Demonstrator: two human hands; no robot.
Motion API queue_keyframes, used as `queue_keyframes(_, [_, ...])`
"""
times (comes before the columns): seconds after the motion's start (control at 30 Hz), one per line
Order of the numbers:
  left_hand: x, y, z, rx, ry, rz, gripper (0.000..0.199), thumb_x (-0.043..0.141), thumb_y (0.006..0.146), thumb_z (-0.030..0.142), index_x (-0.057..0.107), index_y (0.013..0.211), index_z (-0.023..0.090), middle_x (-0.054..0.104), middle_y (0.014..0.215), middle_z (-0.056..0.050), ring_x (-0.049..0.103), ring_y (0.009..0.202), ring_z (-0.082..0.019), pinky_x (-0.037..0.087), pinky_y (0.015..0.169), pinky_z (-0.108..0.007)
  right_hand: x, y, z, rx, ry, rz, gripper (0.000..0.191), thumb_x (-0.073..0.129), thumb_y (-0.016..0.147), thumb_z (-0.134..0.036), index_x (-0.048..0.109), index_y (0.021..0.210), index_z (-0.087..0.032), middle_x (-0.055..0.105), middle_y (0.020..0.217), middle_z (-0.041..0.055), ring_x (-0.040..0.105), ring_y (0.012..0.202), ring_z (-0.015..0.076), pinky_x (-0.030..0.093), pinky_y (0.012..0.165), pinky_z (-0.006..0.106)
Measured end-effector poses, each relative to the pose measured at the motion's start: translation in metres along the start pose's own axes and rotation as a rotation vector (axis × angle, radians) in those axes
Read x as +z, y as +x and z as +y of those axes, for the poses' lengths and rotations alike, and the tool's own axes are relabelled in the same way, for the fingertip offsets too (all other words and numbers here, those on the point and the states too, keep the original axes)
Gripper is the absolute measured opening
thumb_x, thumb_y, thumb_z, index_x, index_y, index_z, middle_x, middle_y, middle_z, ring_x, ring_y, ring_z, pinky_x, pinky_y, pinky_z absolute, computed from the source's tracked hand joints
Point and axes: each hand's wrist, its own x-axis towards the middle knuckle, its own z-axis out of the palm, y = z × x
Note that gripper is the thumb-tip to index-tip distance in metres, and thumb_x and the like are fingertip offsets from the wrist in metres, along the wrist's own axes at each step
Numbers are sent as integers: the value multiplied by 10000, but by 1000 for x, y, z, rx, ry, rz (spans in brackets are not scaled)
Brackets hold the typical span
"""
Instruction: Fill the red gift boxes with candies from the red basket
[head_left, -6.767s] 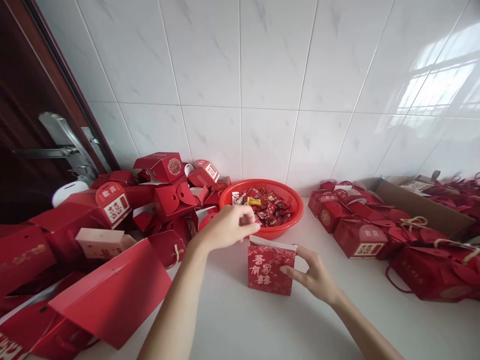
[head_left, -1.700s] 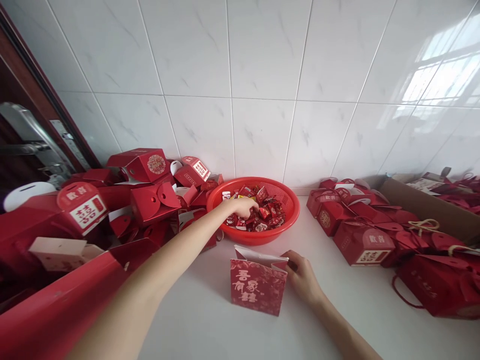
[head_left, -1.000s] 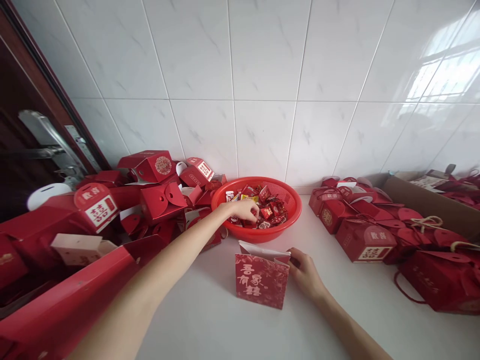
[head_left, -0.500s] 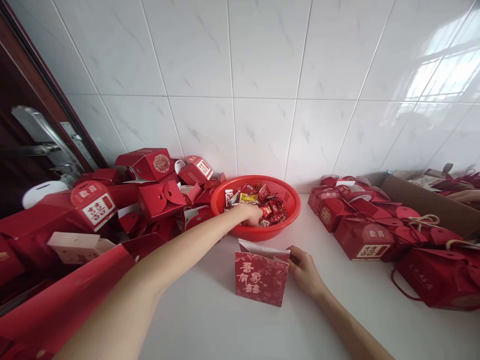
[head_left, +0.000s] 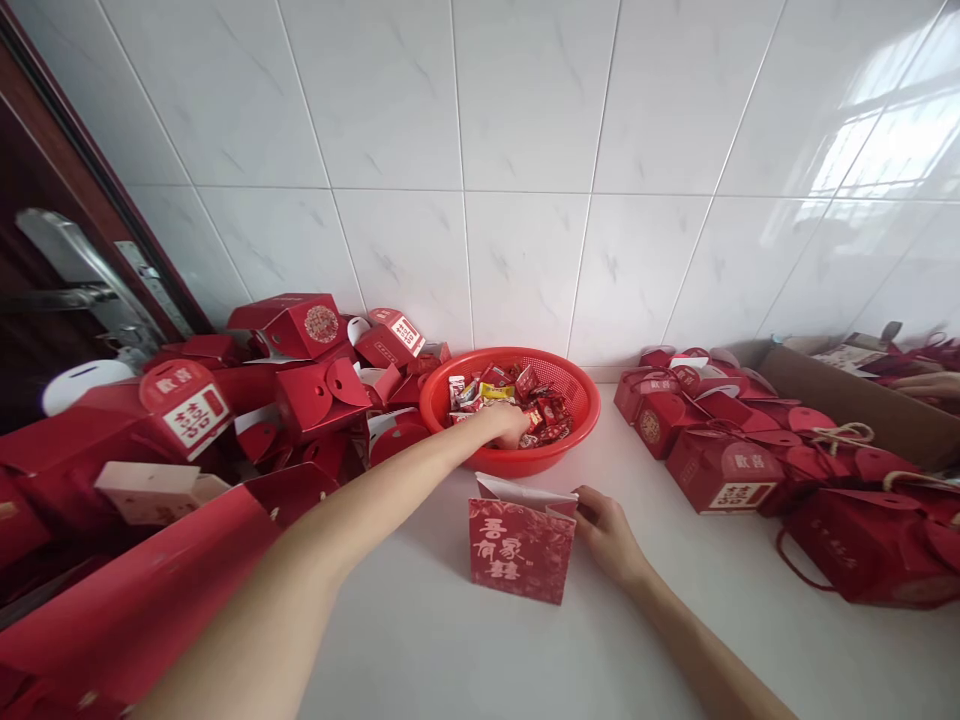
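My left hand [head_left: 510,426] reaches into a red plastic basket [head_left: 586,430] of wrapped candies [head_left: 553,408]. Its fingers are curled down among the wrappers, so their tips and anything between them are hidden. In front of the basket a red paper gift bag [head_left: 517,552] with pale lettering stands upright on the white surface, its top open. My right hand [head_left: 606,532] pinches the right edge of this bag near its top, the fingertips partly behind it.
Red gift boxes [head_left: 322,400] lie heaped at the left, beside a door handle [head_left: 67,260]. Closed red boxes [head_left: 724,470] with cords stand in rows at the right. Behind them is a cardboard box [head_left: 832,405], with another person's hand [head_left: 930,386] at its far edge. A tiled wall [head_left: 525,270] bounds the back.
Both hands stay nearly where they were, the left in the candies and the right at the bag. The view has shifted very slightly. The other person's hand has moved a little.
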Motion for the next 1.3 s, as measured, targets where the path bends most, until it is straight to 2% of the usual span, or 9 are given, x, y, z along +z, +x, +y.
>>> queue_keyframes(0.13, [-18,-10,-21,55,-297,52,185,770,507,150,593,544,187,654,584,-6,637,640,-211,478,661,-303,-1,2,0,-1,3,2,193,518,757,-296,585,607,-195,617,673,15,545,658,171,417,616,283])
queue_keyframes(0.27, [-25,-15,-36,130,-639,239,233,764,585,269,553,635,186,707,787,-11,658,789,-186,475,737,-285,-3,4,0,46,76,-22,211,574,769,-356,634,658,-187,634,668,23,555,657,179,423,607,286])
queue_keyframes(0.37, [-22,-15,-42,167,-839,357,302,781,579,319,524,662,183,690,826,-17,652,859,-190,468,782,-294,-7,4,-5,101,201,-28,240,610,772,-402,674,731,-174,661,700,31,567,634,171,440,602,285])
queue_keyframes(0.57, [-13,-18,-47,204,-1106,447,325,783,590,330,540,749,183,621,763,26,613,734,-144,451,697,-265,-22,29,-46,-59,328,226,206,647,768,-397,687,781,-195,657,700,9,544,567,134,467,592,281])
queue_keyframes(0.67, [-13,-19,-46,228,-1189,444,341,790,583,305,559,803,184,640,828,16,606,712,-128,453,671,-257,-25,61,-68,-123,311,293,176,649,748,-338,691,849,-201,698,770,27,610,672,168,500,652,300])
queue_keyframes(0.73, [-14,-20,-45,240,-1224,444,364,808,560,277,576,824,183,649,853,10,611,738,-133,458,688,-262,-20,85,-78,-46,333,293,180,669,706,-292,676,864,-206,725,858,35,652,772,190,517,724,317])
queue_keyframes(0.9, [-16,-24,-43,258,-1249,478,357,836,539,267,611,799,175,657,865,7,614,834,-158,463,790,-291,2,131,-87,47,377,170,240,743,599,-229,676,827,-189,701,676,18,656,666,203,520,651,333])
queue_keyframes(1.07, [-17,-27,-42,264,-1253,514,344,835,552,256,662,839,177,665,905,-2,610,892,-175,455,850,-314,11,140,-89,86,494,120,226,767,578,-256,685,774,-177,713,685,32,655,638,181,518,603,297])
queue_keyframes(1.3, [-16,-26,-40,238,-1343,502,287,795,632,273,698,885,179,708,969,-34,633,915,-190,470,825,-304,8,140,-87,150,630,196,214,762,558,-278,696,736,-178,698,638,21,614,566,148,501,562,267])
